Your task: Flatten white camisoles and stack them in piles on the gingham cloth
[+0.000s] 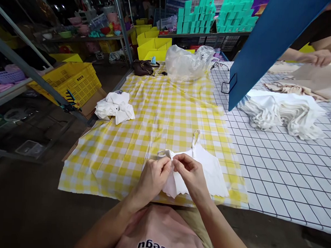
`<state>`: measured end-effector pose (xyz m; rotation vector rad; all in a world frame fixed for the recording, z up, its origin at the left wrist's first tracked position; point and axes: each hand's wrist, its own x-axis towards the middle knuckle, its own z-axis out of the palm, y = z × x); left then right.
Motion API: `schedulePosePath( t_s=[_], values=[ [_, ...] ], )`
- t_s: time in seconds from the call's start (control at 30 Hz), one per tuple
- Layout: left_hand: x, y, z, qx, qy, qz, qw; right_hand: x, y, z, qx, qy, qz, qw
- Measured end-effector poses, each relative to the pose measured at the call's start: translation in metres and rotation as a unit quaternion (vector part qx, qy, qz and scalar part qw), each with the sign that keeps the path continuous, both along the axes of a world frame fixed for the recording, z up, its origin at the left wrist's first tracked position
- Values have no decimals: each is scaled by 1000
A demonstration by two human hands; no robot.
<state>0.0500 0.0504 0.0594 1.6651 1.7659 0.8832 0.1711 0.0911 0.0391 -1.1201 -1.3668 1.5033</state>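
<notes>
A white camisole top [207, 166] with thin straps lies on the yellow checked cloth right in front of me. My left hand [156, 174] is closed, pinching the fabric at the top's left side, just below a strap. Fingertip to fingertip with it, my right hand [190, 172] also pinches the top at that spot. Whatever small detail sits between the fingertips is hidden. The other strap stands up in a loop behind my right hand, and the scalloped hem points toward me.
A crumpled white garment pile [115, 106] lies at the left table edge. At the back are a clear plastic bag [187, 62] and a dark handbag [142, 68]. A blue panel [267, 44] leans over the right side, near stacked white garments [281, 112] and a co-worker's hand [322, 57].
</notes>
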Motion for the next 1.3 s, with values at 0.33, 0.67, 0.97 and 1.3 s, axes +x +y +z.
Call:
schedulePosePath(
  t_s=[0.33, 0.67, 0.97, 1.3],
  values=[
    [1, 0, 0, 2, -3, 5, 1000, -2, -1, -1, -34, 29, -9, 999],
    [1, 1, -1, 8, 2, 5, 1000, -1, -1, -6, -6, 14, -5, 1000],
    [1, 2, -1, 23, 44, 31, 998, 2, -12, -4, 323, -171, -64, 929],
    [2, 1, -1, 10, 49, 19, 999, -1, -9, -9, 475, -286, -53, 831]
  ],
)
